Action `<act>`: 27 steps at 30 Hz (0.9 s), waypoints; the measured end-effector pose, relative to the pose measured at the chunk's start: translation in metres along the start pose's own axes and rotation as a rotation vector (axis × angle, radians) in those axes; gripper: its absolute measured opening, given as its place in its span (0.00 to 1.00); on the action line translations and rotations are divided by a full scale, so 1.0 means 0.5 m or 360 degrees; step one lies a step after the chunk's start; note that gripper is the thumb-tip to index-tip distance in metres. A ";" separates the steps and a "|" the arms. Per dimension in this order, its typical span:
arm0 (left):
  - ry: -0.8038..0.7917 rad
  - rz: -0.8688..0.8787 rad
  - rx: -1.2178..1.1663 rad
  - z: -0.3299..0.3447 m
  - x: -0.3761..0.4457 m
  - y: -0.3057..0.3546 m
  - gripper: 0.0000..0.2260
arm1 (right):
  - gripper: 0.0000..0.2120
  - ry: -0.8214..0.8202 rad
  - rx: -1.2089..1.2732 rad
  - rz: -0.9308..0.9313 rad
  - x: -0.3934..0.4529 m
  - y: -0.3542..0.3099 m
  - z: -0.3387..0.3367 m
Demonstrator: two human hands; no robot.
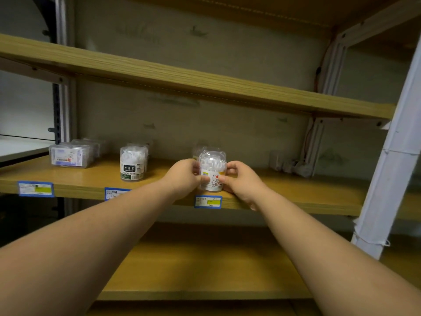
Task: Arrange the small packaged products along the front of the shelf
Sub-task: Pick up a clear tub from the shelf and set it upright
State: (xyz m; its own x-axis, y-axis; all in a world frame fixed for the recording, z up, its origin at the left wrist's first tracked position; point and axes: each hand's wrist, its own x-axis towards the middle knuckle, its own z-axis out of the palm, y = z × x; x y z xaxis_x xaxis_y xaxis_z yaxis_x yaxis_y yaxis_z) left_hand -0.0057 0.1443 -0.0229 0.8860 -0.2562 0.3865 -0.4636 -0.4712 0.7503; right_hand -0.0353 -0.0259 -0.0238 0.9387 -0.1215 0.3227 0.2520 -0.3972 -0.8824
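We held a small clear tub (212,172) between both hands at the front edge of the wooden shelf (296,190). Our left hand (185,176) grasped its left side, thumb across the front near the label and fingers curled round behind. Our right hand (239,179) grasped the right side in the same way, thumb on the front beside the cartoon cat and fingers wrapped to the rear. Both grips were clenched on the tub, neither slack. The tub stood upright with its domed lid on top, its base at or just on the shelf, directly above a blue price tag (208,201) on the shelf lip. Both forearms reached forward and up from the bottom corners, converging on the tub, wrists fairly straight.

Behind it stood another clear tub (198,148), mostly hidden. To the left, well apart, a dental floss tub (132,164) stood upright near the front, and farther left lay a row of flat clear packs (70,155). Two more blue tags (36,189) were fixed on the lip below them.
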 end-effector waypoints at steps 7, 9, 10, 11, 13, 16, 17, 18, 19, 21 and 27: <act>0.0051 0.0001 0.0090 0.002 0.015 -0.001 0.14 | 0.10 -0.0032 -0.0131 -0.0004 0.026 0.004 0.005; 0.0033 -0.0018 0.0086 0.002 0.022 -0.002 0.15 | 0.10 -0.0023 -0.0156 0.0003 0.033 0.004 0.008; 0.0028 -0.0027 0.0100 0.002 0.026 -0.001 0.16 | 0.11 -0.0016 -0.0157 0.0004 0.038 0.006 0.010; 0.0027 -0.0030 0.0131 0.001 0.027 0.000 0.16 | 0.11 -0.0010 -0.0154 0.0010 0.044 0.011 0.011; 0.0036 -0.0022 0.0161 0.004 0.030 0.001 0.16 | 0.12 -0.0002 -0.0167 0.0021 0.051 0.016 0.012; 0.0034 0.0000 0.0141 0.007 0.029 0.004 0.15 | 0.13 0.0005 -0.0163 0.0009 0.057 0.023 0.010; 0.0032 -0.0001 0.0145 0.008 0.030 0.003 0.15 | 0.14 0.0005 -0.0164 0.0013 0.059 0.025 0.010; 0.0033 -0.0010 0.0152 0.008 0.029 0.001 0.15 | 0.15 0.0001 -0.0170 0.0019 0.059 0.026 0.010; 0.0040 -0.0023 0.0163 0.010 0.029 -0.001 0.15 | 0.16 -0.0012 -0.0177 0.0024 0.059 0.028 0.010; 0.0082 -0.0025 0.0215 0.017 0.026 -0.007 0.20 | 0.21 -0.0030 -0.0199 0.0040 0.056 0.033 0.007; 0.0595 0.0279 0.0500 0.031 -0.011 0.031 0.34 | 0.30 0.0085 -0.0256 0.0140 0.039 0.042 -0.050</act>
State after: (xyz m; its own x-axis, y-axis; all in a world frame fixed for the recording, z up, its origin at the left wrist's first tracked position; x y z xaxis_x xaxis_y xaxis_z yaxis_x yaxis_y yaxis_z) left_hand -0.0181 0.1253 -0.0217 0.7113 -0.0620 0.7001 -0.5349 -0.6939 0.4821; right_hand -0.0177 -0.0593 -0.0275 0.9405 -0.2087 0.2682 0.1245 -0.5227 -0.8434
